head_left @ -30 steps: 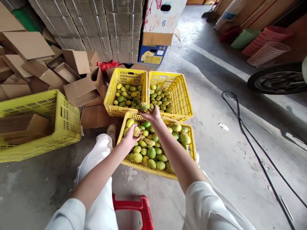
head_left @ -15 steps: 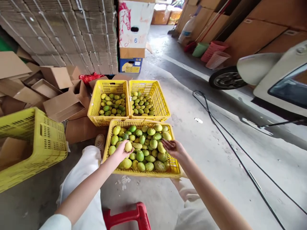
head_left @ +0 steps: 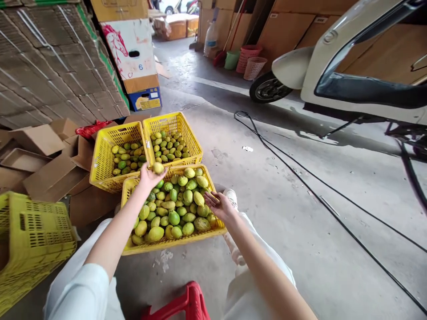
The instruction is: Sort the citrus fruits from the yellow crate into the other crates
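Note:
My left hand (head_left: 149,178) is closed around a yellowish lemon (head_left: 158,168), raised over the back rim of the near yellow crate (head_left: 173,244). This crate is full of green and yellow lemons (head_left: 174,218) of mixed sizes. Fingers apart and palm turned up, my right hand (head_left: 220,205) holds nothing; it hovers at the crate's right side, close to the lemons there. Behind stand two more yellow crates, the back left crate (head_left: 100,162) and the back right crate (head_left: 192,141), each partly filled with smaller lemons.
A larger yellow crate (head_left: 40,235) stands at the left, before loose cardboard boxes (head_left: 50,178). A red stool (head_left: 191,302) is below me. Black cable (head_left: 300,180) crosses the floor at right, near a parked scooter (head_left: 308,75). Stacked cartons (head_left: 140,53) rise at the back.
My left hand has carried the lemon forward, from over the near crate's fruit to its back rim. My right hand stays open by the right side. The view has turned rightward.

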The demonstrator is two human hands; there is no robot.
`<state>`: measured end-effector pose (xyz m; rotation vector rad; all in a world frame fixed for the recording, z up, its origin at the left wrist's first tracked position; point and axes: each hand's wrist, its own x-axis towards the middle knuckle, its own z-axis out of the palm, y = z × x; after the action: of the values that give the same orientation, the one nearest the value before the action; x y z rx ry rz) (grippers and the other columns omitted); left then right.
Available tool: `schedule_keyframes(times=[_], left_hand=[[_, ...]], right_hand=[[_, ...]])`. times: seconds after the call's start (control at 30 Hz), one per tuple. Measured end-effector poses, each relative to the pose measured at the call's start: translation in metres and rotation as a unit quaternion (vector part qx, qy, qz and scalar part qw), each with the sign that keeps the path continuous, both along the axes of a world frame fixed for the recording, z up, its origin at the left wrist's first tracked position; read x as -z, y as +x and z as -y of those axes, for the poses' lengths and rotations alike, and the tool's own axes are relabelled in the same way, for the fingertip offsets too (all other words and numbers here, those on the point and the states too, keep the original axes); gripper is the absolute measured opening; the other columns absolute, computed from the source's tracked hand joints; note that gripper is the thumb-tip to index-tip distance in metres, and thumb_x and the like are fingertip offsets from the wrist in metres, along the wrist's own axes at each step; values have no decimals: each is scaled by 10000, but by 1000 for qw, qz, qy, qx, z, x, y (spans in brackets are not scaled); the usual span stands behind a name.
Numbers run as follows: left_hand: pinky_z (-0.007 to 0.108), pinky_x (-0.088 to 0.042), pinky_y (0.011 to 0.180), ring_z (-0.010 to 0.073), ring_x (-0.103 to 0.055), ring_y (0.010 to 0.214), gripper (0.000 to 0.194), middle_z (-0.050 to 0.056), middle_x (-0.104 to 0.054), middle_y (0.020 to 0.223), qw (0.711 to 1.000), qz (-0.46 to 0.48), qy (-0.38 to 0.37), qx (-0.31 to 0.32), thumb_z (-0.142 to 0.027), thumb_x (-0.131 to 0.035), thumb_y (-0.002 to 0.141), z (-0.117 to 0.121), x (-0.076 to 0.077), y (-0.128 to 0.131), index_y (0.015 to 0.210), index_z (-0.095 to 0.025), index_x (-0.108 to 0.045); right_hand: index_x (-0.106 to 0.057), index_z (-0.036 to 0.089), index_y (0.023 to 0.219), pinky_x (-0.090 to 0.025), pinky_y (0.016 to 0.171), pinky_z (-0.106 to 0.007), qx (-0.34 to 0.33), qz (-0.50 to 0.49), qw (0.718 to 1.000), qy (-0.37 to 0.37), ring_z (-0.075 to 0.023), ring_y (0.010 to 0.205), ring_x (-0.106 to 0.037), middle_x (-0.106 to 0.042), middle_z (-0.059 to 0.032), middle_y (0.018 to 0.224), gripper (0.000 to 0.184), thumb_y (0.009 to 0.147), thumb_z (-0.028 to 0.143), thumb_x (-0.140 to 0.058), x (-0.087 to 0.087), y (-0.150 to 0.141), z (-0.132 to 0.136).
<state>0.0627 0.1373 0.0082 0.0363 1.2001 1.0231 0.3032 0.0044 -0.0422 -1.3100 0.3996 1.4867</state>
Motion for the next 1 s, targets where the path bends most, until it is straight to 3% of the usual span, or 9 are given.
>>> schedule_keyframes(times=[0.13, 0.23, 0.33, 0.43, 0.5, 0.67, 0.8, 0.87, 1.0], left_hand=[[511, -615, 977, 350, -680, 1242, 685, 201, -674, 1300, 974, 58, 216, 45, -618, -411, 1000, -31, -37, -6, 1514, -168, -457], [536, -519, 1131, 333, -535, 1464, 787, 162, -516, 1603, 944, -51, 316, 83, -708, -217, 1003, -36, -34, -21, 1607, -237, -394], [544, -334, 1273, 278, -267, 1638, 776, 21, -237, 1794, 874, -297, 321, 213, -734, -132, 997, -31, -5, -37, 1649, -369, -341], [547, 47, 1330, 317, 51, 1679, 772, 20, -128, 1818, 831, -386, 262, 303, -623, -692, 859, -7, 42, -53, 1558, -348, -513], [644, 133, 1279, 393, 166, 1653, 848, 82, -97, 1819, 811, -423, 208, 346, -554, -838, 748, 21, 78, -61, 1509, -292, -570], [775, 3, 1223, 572, 68, 1606, 820, 213, -165, 1785, 700, -537, 137, 450, -734, -712, 782, 97, 152, -61, 1396, -193, -664], [835, -154, 1137, 634, -204, 1490, 854, 279, -161, 1764, 517, -658, 118, 535, -715, -579, 868, 115, 170, -57, 1502, -142, -578], [798, -250, 1120, 610, -290, 1452, 723, 276, -207, 1750, 491, -665, 122, 549, -598, -562, 922, 115, 171, -65, 1499, -163, -572], [683, -373, 1116, 552, -388, 1432, 547, 321, -375, 1624, 508, -664, 135, 532, -323, -575, 923, 117, 168, -91, 1435, -131, -571]], right_hand=[[-583, 259, 799, -611, 518, -198, 7, 5, 1000, 2, -160, 623, -742, -764, -62, 774, 239, 831, 30, -523, -1, 8, 5], [-590, 254, 837, -619, 536, -209, 13, 9, 1000, 6, -164, 662, -751, -767, -64, 773, 241, 823, 24, -519, -2, 11, 6], [-595, 245, 869, -618, 554, -208, 16, 10, 1000, 7, -164, 681, -753, -768, -71, 777, 234, 828, 28, -518, -2, 12, 6], [-604, 232, 884, -611, 563, -206, 12, 5, 1000, 7, -161, 674, -744, -768, -80, 787, 212, 841, 39, -528, -1, 12, 6], [-617, 225, 901, -611, 563, -220, 10, 0, 1000, 9, -168, 676, -742, -769, -77, 799, 203, 844, 45, -544, 0, 13, 6], [-613, 211, 893, -594, 549, -192, 26, 8, 1000, 0, -148, 638, -713, -749, -71, 772, 182, 896, 60, -512, 4, 16, 2], [-617, 205, 872, -575, 508, -180, 20, 5, 1000, -4, -139, 595, -682, -720, -62, 744, 181, 909, 59, -515, 4, 12, 1], [-621, 204, 870, -575, 503, -188, 9, -1, 1000, -5, -141, 592, -676, -711, -53, 735, 173, 906, 60, -532, 2, 9, 1], [-620, 205, 861, -564, 498, -177, -1, 1, 1000, -7, -132, 585, -652, -693, -34, 703, 176, 916, 59, -538, -2, 5, 0]])
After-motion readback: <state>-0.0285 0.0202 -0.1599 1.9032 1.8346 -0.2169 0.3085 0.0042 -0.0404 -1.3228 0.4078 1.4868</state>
